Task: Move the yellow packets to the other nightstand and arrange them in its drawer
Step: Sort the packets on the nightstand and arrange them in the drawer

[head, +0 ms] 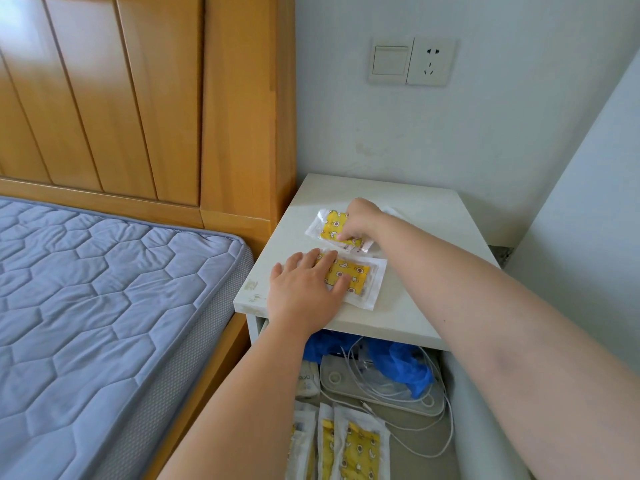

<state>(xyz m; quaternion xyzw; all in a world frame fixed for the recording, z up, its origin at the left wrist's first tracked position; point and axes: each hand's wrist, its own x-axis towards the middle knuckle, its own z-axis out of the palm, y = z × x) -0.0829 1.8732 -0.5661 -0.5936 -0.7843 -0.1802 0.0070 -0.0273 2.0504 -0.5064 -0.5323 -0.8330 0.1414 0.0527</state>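
Two yellow patterned packets in clear wrappers lie on the white nightstand top (433, 216). My left hand (308, 289) lies flat with straight fingers on the near packet (360, 275). My right hand (360, 220) reaches over the far packet (329, 225) with curled fingers pinching its near edge. Below, in the open drawer (485, 427), several more yellow packets (356, 448) stand side by side at the front.
The drawer also holds a white flat device (349, 379), white cables (436, 441) and blue plastic (401, 365). A wooden headboard (156, 98) and a blue quilted mattress (104, 289) lie to the left. A switch and socket (412, 60) sit on the wall.
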